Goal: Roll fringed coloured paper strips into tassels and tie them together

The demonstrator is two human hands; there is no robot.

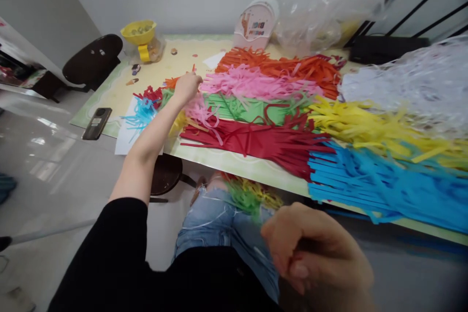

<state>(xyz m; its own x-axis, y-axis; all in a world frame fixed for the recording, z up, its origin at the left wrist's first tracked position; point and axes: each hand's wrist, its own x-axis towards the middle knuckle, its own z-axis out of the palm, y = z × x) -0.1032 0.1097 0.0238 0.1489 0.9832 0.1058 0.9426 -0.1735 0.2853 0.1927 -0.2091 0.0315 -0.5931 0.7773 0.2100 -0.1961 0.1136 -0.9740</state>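
Note:
My left hand [188,87] reaches over the table with its fingers bent together, between a small pile of orange strips [171,82] and the long pink paper strips [256,80]. An orange tip pokes up behind it; what the fingers pinch is hidden. Below the wrist lie loose pink strips [199,109], with light blue strips [142,111] and dark red ones [149,94] to the left. Close to the camera, my right hand [318,248] is curled closed and blurred. Behind it, green and yellow strips [248,197] show over my lap; whether it holds them I cannot tell.
Green [241,107], dark red [252,139], yellow [383,126] and blue strips [376,180] cover the table's right side, beside white shreds [413,83]. A phone [97,123], a yellow-topped container [141,36] and a pink-and-white box [256,22] stand or lie farther off.

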